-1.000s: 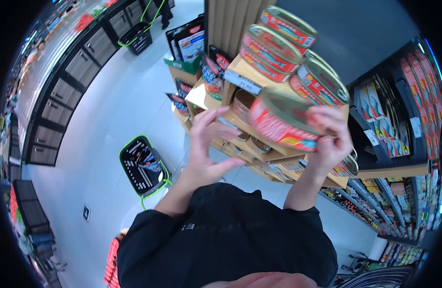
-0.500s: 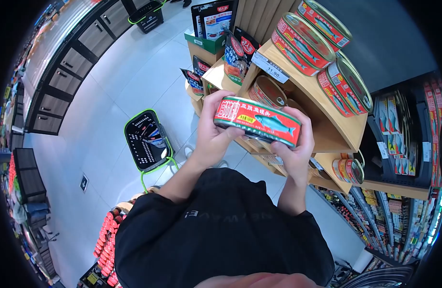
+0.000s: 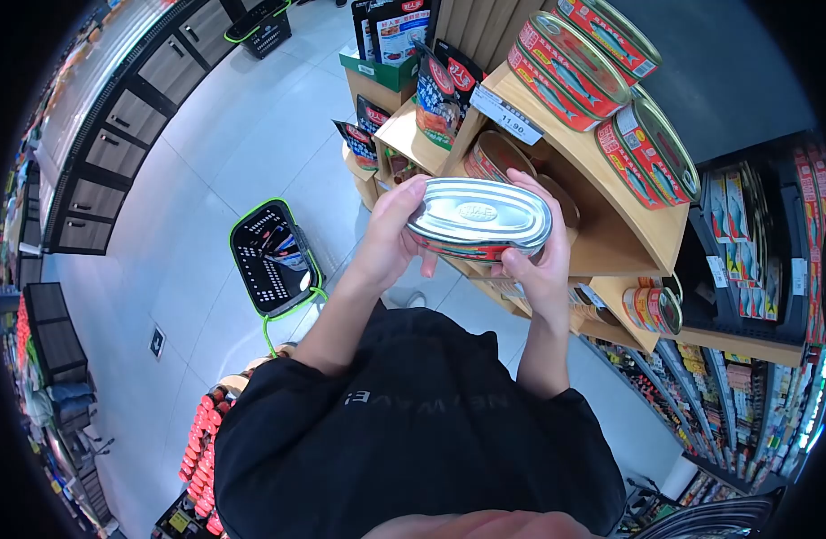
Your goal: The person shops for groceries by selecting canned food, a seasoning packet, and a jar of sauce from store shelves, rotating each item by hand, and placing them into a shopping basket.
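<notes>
A flat oval fish tin (image 3: 478, 214) is between my two hands in front of my chest, its silver embossed end turned up to me. Part of its red label shows along the near side. My left hand (image 3: 388, 235) is closed round the tin's left end, thumb at the upper rim. At the right end my right hand (image 3: 545, 283) grips it, thumb at the lower edge and fingers behind. Similar red oval tins (image 3: 570, 72) stand stacked on the wooden shelf (image 3: 610, 242) just beyond, beside a price tag (image 3: 505, 117) reading 11.90.
A black shopping basket (image 3: 274, 260) with green trim and some packets in it sits on the floor to the left. Black pouches (image 3: 438, 99) stand on the stepped shelves ahead. More tins (image 3: 654, 308) lie on a lower shelf. Another basket (image 3: 262, 31) is farther off.
The tin has been rotated in my hands: its printed fish side faced me, and now its silver end does. Both hands still hold it.
</notes>
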